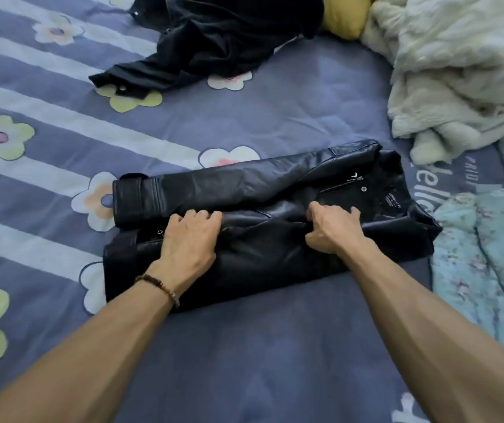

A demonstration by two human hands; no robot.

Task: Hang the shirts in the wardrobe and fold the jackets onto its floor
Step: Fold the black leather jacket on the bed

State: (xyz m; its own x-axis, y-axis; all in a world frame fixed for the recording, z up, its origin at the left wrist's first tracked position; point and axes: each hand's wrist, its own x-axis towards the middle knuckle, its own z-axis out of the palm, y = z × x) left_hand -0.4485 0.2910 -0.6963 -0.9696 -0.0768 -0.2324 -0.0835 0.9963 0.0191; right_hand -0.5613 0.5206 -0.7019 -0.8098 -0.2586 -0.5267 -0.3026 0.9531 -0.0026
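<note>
While both hands grip, jacket lies beneath.

A home bedroom: flower-patterned bedsheet, rumpled white fleece blanket, yellow pillow.

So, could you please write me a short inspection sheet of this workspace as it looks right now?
Surface: blue flowered bedsheet, wrinkled.
Job's things: black leather jacket lying partly folded, a sleeve laid across it, collar label showing; second black garment crumpled farther back.
Clutter: white fluffy blanket bunched at right; yellow pillow behind it; light blue floral cloth at right edge.
Hands: left hand and right hand both grip folds of the leather jacket.
Cables: nothing seen.
Surroundings: wardrobe not in view.
</note>
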